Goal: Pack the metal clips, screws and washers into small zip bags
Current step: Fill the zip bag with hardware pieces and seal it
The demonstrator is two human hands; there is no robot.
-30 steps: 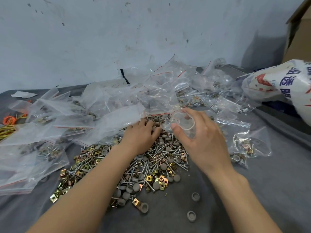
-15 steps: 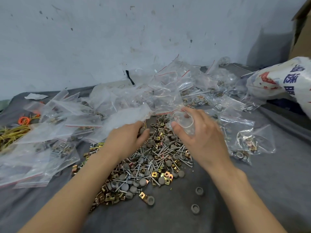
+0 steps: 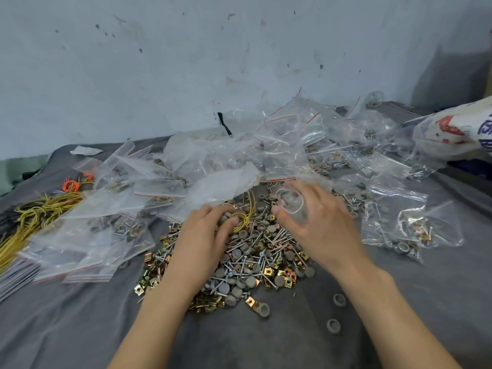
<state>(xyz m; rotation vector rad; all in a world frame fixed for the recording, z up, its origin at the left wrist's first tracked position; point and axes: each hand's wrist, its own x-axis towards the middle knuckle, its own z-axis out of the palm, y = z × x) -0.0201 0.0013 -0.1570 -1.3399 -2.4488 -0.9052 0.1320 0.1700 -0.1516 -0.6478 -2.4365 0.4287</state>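
Filling step. The right hand pinches a small zip bag above the hardware pile, its mouth spread round and facing up and leftward, its long axis slanting down into the palm. The left hand curls into the pile; whether it holds any pieces cannot be told. Next, probably: lift the pieces and drop them into the mouth.

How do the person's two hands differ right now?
The left hand rests low on the loose pile of silver screws and brass clips; the right hand is held above its far edge. The left hand curls round grey round washers; the right hand pinches a small clear zip bag, its mouth open. Both are bare.
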